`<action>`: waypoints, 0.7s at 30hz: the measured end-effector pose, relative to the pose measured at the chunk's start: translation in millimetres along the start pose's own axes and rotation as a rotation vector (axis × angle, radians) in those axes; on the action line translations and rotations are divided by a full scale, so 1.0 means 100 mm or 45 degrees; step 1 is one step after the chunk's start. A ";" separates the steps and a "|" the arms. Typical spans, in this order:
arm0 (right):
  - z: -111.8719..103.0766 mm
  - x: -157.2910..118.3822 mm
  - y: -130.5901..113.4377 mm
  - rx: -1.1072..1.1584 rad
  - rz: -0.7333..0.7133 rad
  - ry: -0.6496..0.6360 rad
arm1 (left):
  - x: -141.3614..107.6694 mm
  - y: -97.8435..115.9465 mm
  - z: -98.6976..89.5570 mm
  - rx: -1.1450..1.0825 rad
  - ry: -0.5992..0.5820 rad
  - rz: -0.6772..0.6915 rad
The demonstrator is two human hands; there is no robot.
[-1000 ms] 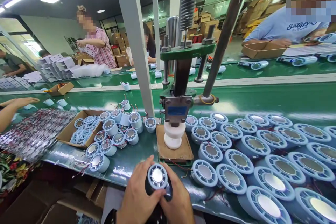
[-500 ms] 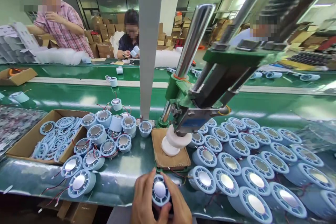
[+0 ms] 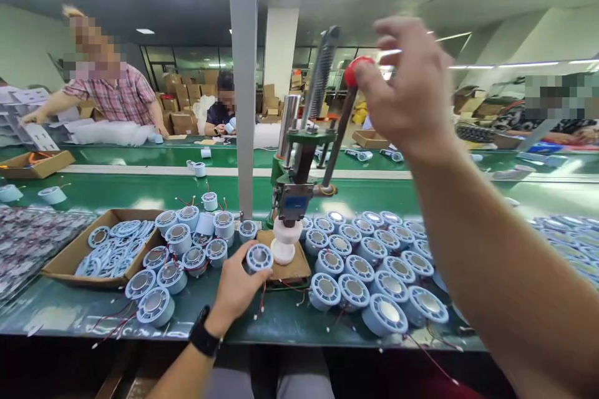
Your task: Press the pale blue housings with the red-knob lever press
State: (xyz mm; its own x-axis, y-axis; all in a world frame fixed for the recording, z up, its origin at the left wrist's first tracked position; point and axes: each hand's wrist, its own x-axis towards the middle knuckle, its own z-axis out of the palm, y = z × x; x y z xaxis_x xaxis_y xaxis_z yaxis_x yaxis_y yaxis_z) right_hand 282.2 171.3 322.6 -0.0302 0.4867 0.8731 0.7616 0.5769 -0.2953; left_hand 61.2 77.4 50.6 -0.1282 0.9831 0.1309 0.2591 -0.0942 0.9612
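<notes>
Green bench point(image 3: 290, 327): light-blue housings point(image 3: 154, 307), cardboard box point(image 3: 77, 279), lever press point(image 3: 296, 199).

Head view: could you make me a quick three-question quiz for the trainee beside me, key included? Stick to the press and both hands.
1. Fill in the blank: the open cardboard box to the left of the press in the view holds light-blue ____.
2. What is the left hand holding?
3. True or false: the right hand is inside that box.

Key:
1. Rings.
2. A round light-blue part.
3. False; it is raised at the red knob of the press lever.
</notes>
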 end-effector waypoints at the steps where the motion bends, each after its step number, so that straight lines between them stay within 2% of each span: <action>1: 0.08 0.24 0.00 0.051 0.061 -0.063 | 0.11 0.06 0.02 -0.040 0.000 0.032; 2: 0.17 0.41 0.01 0.104 0.111 -0.131 | 0.20 0.10 0.06 -0.067 -0.008 0.059; 4: 0.31 0.56 0.05 0.159 0.147 -0.204 | 0.36 0.13 0.18 -0.094 -0.034 0.097; 8: 0.41 0.50 0.13 0.206 0.114 -0.140 | 0.56 0.11 0.45 -0.174 -0.121 0.138; 12: 0.29 0.53 0.05 0.225 0.116 -0.160 | 0.60 0.09 0.56 -0.219 -0.180 0.132; 15: 0.02 0.46 -0.09 0.253 0.098 -0.144 | 0.54 0.05 0.56 -0.211 -0.169 0.156; 17: -0.20 0.11 -0.19 0.278 0.060 -0.116 | 0.48 0.01 0.57 -0.195 -0.128 0.182; 18: -0.30 -0.19 -0.23 0.309 0.015 -0.081 | 0.45 -0.01 0.58 -0.186 -0.099 0.192; 19: -0.37 -0.57 -0.26 0.322 -0.026 -0.036 | 0.43 -0.03 0.60 -0.176 -0.070 0.201; 21: -0.41 -1.47 -0.27 0.395 -0.203 0.195 | 0.40 -0.07 0.62 -0.159 -0.027 0.219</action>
State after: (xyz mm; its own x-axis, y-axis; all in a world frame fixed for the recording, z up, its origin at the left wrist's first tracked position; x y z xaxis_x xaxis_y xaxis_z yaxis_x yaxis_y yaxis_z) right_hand 292.1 57.2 217.8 -0.0172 0.2848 0.9584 0.5223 0.8200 -0.2342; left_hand 113.5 127.2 34.4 -0.0718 0.9538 0.2918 0.1545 -0.2784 0.9480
